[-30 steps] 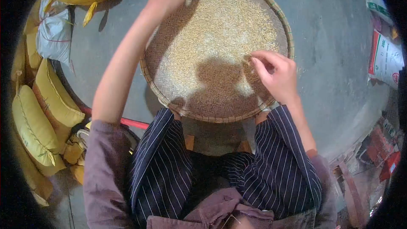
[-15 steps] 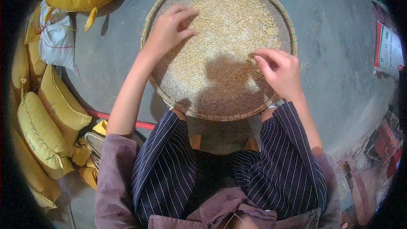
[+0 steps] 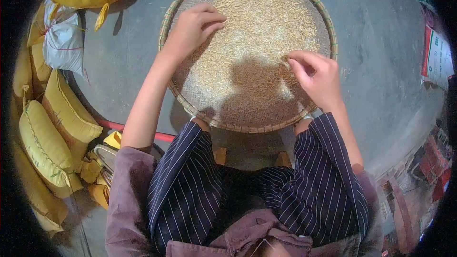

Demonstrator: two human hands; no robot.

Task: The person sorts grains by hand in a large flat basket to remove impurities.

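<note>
Pinching thumb against forefinger, the right hand (image 3: 316, 76) sat low over the grain (image 3: 266, 19) at the near right of the woven tray (image 3: 330, 33). Its other fingers were curled in, and whether a kernel was caught in the pinch could not be told. The left hand (image 3: 193, 26) hovered at the far left, fingers bent down and thumb close under them. Contact between them could not be confirmed.

The thickest, palest grain lay between the two hands, ahead and left of the right hand and just right of the left. Each hand was about equally near it. The tray was round, with no long axis, and its near rim rested above the person's knees.

Beyond lay the concrete floor (image 3: 376, 66), yellow sacks (image 3: 66, 109), a white sack (image 3: 62, 43) and a red pole (image 3: 162, 136). A printed bag (image 3: 435, 57) at the right bore lettering too small to read.
</note>
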